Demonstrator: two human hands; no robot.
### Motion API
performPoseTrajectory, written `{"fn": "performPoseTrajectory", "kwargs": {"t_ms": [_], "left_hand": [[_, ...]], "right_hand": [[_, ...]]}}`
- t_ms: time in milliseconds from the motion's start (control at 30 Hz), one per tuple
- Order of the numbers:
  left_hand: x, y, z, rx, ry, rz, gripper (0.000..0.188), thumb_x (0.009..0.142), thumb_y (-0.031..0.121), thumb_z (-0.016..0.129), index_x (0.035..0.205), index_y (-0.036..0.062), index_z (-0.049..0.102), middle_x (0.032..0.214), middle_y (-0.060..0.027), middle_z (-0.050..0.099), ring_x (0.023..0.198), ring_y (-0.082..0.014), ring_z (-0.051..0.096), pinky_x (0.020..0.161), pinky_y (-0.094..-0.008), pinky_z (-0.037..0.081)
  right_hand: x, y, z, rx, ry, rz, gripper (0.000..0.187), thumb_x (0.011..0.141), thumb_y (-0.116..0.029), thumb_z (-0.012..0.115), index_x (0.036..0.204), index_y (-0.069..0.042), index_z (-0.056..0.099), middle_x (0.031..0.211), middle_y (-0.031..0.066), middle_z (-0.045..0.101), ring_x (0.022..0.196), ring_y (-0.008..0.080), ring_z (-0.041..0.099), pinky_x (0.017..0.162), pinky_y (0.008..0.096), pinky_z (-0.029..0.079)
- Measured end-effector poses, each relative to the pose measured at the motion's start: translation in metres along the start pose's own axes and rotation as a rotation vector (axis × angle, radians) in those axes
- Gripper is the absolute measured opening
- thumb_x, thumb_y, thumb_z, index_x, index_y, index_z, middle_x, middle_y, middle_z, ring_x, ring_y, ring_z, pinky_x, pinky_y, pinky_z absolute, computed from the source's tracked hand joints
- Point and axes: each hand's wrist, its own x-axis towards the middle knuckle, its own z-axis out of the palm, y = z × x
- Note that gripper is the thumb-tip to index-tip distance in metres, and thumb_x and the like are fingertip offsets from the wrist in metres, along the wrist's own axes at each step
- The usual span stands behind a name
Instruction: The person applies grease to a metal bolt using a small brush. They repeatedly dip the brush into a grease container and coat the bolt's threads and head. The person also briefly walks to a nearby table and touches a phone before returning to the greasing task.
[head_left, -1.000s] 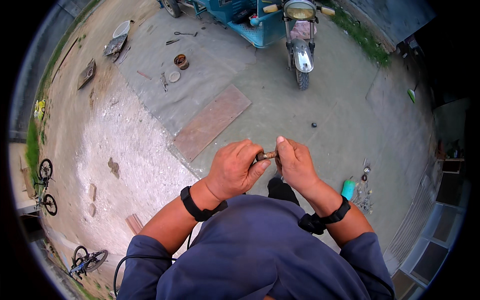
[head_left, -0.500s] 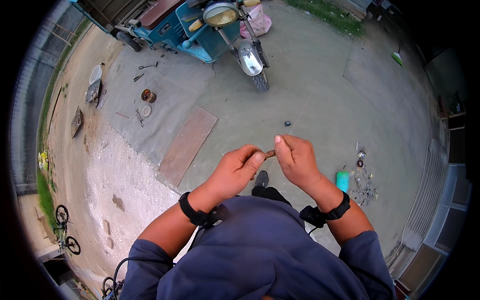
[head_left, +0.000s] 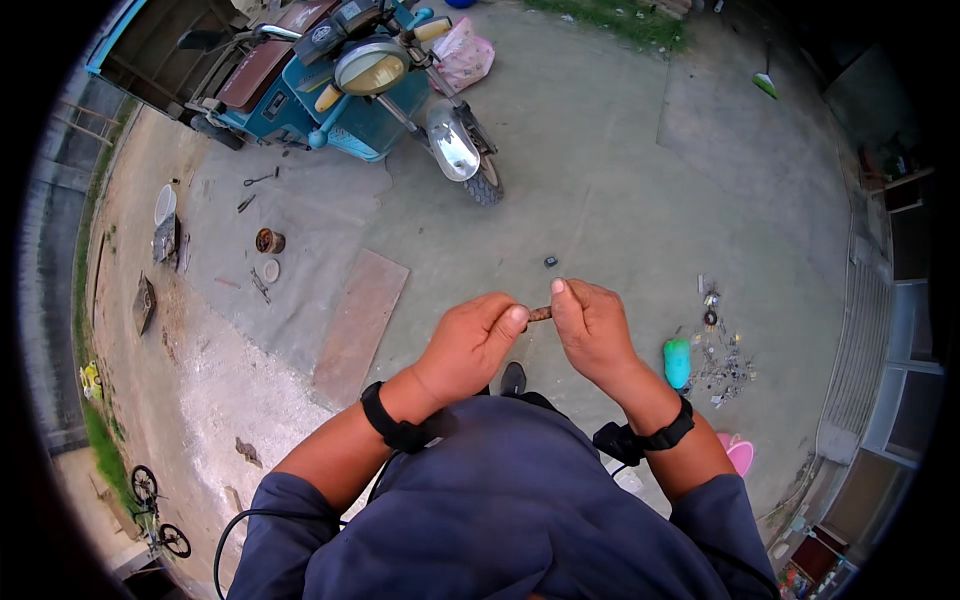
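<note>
Between my two hands runs a short, brown, rusty-looking rod (head_left: pixel 540 314), roughly level, held out in front of my body. My left hand (head_left: pixel 462 342) closes on one end, thumb pressed against the curled fingers. The other end is pinched by my right hand (head_left: pixel 594 328), its thumb pointing up and away from me. Only the middle of the rod shows; both ends are hidden in my fingers, so its exact kind cannot be made out. Black straps circle both my wrists.
A blue cargo tricycle (head_left: pixel 350 110) stands ahead to the left. On the concrete lie a reddish board (head_left: pixel 362 325), a rusty can (head_left: pixel 269 240), a small black object (head_left: pixel 550 262), a turquoise bottle (head_left: pixel 677 363) and scattered small metal parts (head_left: pixel 725 372). A pink basin (head_left: pixel 738 454) is at right.
My view has shifted, bringing more of the tricycle and the pink basin into sight. Both hands keep their hold on the rod, and slightly more of it shows between them.
</note>
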Motion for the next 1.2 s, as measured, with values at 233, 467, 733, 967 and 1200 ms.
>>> {"fn": "performPoseTrajectory", "kwargs": {"t_ms": [233,467,733,967,1200], "left_hand": [[0.035,-0.014,-0.074,-0.262,-0.033,-0.290,0.041,0.101,0.040,0.052,0.093,0.0013,0.060,0.069,-0.0028,0.054,0.062,-0.0144,0.055,0.058,-0.0301,0.045],[0.028,-0.032,-0.136,0.420,0.295,0.053,0.023,0.092,0.026,0.067,0.099,0.0058,0.060,0.083,-0.0084,0.058,0.071,-0.0270,0.059,0.062,-0.0373,0.047],[0.013,-0.056,-0.157,-0.274,0.497,-0.406,0.031,0.102,0.033,0.053,0.094,0.0039,0.059,0.080,-0.0067,0.059,0.068,-0.0217,0.058,0.061,-0.0337,0.046],[0.014,-0.052,-0.176,-0.500,0.686,-0.387,0.025,0.098,0.025,0.064,0.105,0.0022,0.058,0.087,-0.0020,0.059,0.078,-0.0097,0.056,0.069,-0.0238,0.046],[-0.013,-0.063,-0.206,-0.302,0.874,-0.372,0.023,0.098,0.022,0.064,0.105,0.0012,0.058,0.086,-0.0023,0.059,0.076,-0.0086,0.054,0.068,-0.0233,0.045]], "right_hand": [[0.090,-0.017,0.035,-0.129,-0.105,-0.156,0.040,0.101,-0.029,0.048,0.074,-0.001,0.056,0.066,0.0153,0.057,0.058,0.0338,0.053,0.056,0.0424,0.042],[0.157,-0.023,0.098,0.101,-0.465,0.164,0.043,0.101,-0.034,0.047,0.079,0.001,0.057,0.062,0.0132,0.049,0.059,0.0212,0.045,0.059,0.0382,0.041],[0.213,-0.049,0.153,-0.027,-0.655,-0.231,0.038,0.099,-0.030,0.051,0.076,-0.001,0.058,0.068,0.0175,0.058,0.062,0.0351,0.055,0.058,0.0420,0.044],[0.255,-0.069,0.183,-0.046,-0.742,-0.401,0.035,0.098,-0.027,0.053,0.073,-0.003,0.059,0.070,0.0169,0.060,0.064,0.0379,0.058,0.058,0.0440,0.045],[0.264,-0.089,0.241,0.012,-0.876,-0.462,0.032,0.098,-0.025,0.054,0.075,-0.003,0.059,0.070,0.0168,0.060,0.063,0.0379,0.059,0.057,0.0441,0.045]]}}
